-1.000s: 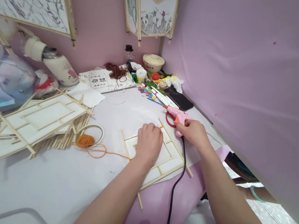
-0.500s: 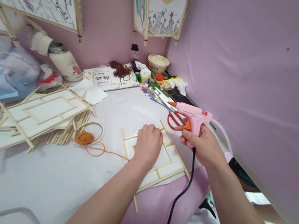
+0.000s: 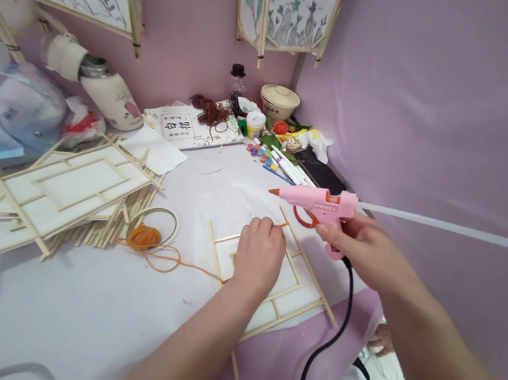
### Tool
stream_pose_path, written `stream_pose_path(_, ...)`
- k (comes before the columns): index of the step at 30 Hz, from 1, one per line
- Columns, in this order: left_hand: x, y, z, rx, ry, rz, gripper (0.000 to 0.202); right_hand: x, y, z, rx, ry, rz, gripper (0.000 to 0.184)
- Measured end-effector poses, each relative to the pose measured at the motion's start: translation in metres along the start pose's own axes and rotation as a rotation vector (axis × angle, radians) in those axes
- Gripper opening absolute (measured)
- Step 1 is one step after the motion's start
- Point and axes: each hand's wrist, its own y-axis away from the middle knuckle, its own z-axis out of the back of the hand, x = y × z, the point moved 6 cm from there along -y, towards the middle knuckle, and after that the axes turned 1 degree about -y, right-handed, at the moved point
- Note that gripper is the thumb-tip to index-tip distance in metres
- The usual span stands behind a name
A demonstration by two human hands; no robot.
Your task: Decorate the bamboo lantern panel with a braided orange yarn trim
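Observation:
A small panel of wooden sticks and white paper (image 3: 270,290) lies on the table in front of me. My left hand (image 3: 258,255) rests on its upper part, fingers curled and pinching the end of an orange thread at the top stick. My right hand (image 3: 363,248) grips a pink hot-glue gun (image 3: 318,204) in the air just right of the panel. Its orange nozzle points left, a little above the panel's top right corner. A clear glue stick juts out of its back to the right and a black cord hangs from the handle.
Orange thread trails left to a ball of orange yarn (image 3: 143,236) beside a wire ring. Red-handled scissors (image 3: 305,217) lie under the gun. A stack of larger stick panels (image 3: 57,195) fills the left. Markers, paint dots, a bowl (image 3: 279,100) and a flask (image 3: 109,97) crowd the back.
My right hand lifted the glue gun off the table and turned it so the nozzle points left toward the panel. My left hand stayed on the panel.

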Motion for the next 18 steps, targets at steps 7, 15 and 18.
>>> stream_pose_path(7, -0.002, 0.002, 0.001, -0.041, -0.031, -0.045, 0.02, -0.017, -0.001, 0.019, 0.078, 0.218, 0.003, 0.037)
stream_pose_path(15, -0.004, 0.005, -0.008, 0.007, -0.048, -0.095, 0.021, -0.021, 0.0, 0.014, 0.136, 0.357, 0.003, 0.042)
stream_pose_path(18, -0.004, 0.006, -0.009, 0.045, -0.044, -0.091, 0.022, -0.022, 0.0, 0.013, 0.139, 0.415, 0.026, 0.041)
